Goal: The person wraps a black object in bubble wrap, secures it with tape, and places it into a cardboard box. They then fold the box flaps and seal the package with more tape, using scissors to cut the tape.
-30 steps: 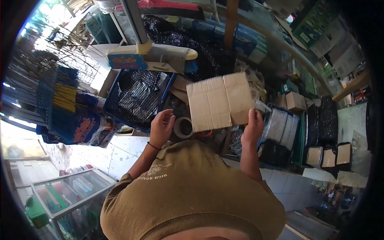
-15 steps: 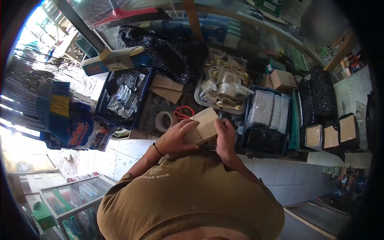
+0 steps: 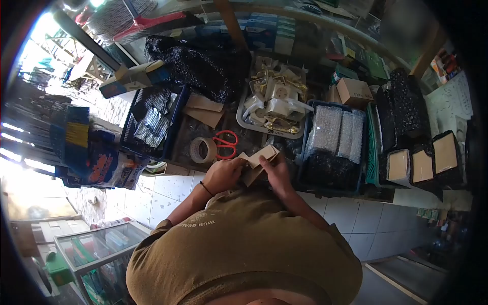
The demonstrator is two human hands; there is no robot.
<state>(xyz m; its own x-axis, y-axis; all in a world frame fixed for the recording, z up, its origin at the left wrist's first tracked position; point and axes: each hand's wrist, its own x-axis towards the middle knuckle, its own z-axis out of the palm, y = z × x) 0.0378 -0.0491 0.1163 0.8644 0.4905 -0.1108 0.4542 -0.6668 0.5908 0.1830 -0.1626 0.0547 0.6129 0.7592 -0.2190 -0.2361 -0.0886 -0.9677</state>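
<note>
A small tan cardboard box (image 3: 258,158) is held between both hands close to my chest, with flaps raised at its top. My left hand (image 3: 223,174) grips its left side, fingers curled. My right hand (image 3: 277,174) pinches its right side, thumb on the upper flap. Just beyond my left hand lie red-handled scissors (image 3: 226,144) and a roll of tape (image 3: 202,150). Behind the box stands a white tray (image 3: 244,120) heaped with white and gold-coloured fittings. What is inside the box cannot be seen.
A blue basket (image 3: 171,133) with bubble wrap is at left, another (image 3: 308,133) with wrapped packs at right. Black bubble wrap (image 3: 203,66), flat cardboard (image 3: 204,113), a brown box (image 3: 354,93) and black-wrapped packs (image 3: 446,152) lie around. A glass case (image 3: 101,243) stands lower left.
The box has turned and narrowed in the hands, its flaps now lifted. My left hand has curled its fingers and moved off the box's top. The scissors show more fully.
</note>
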